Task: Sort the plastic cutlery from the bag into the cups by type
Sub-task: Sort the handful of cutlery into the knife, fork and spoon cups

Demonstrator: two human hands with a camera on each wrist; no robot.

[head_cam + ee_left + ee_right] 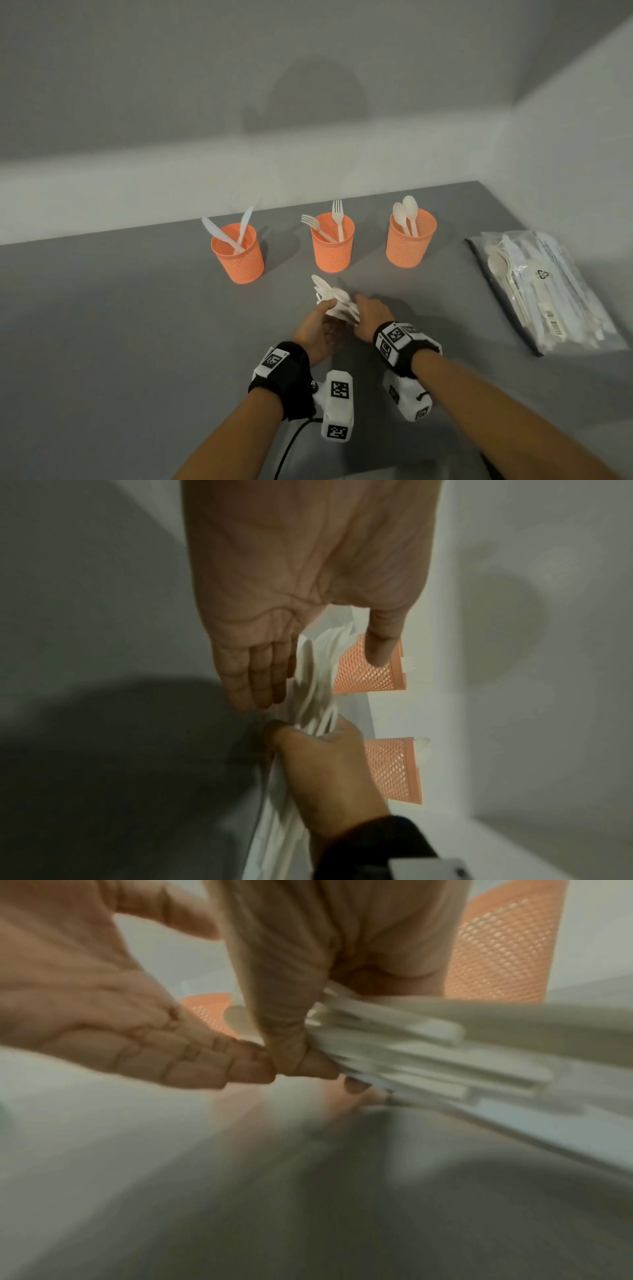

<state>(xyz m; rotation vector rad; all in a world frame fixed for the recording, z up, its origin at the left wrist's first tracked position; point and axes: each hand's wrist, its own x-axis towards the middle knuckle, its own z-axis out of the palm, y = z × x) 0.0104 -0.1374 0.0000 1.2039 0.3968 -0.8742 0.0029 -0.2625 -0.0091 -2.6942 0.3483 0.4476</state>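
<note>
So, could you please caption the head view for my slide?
Sorting in progress: right hand grips a white cutlery bundle, left hand open beside it, three part-filled orange cups beyond.

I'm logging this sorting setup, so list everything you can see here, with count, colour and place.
cups: three, orange mesh, in a row at the table's far side
knives: two, white, in the left cup
forks: two, white, in the middle cup
spoons: two, white, in the right cup
bag: one, clear plastic, more cutlery inside, flat on the table's right side
cutlery bundle: one, white, between the hands in front of the middle cup; piece count unclear
table: one, grey
wrist cameras: two, white with black markers, on black straps
left hand: fingers straight, beside the bundle
right hand: grips the bundle
</note>
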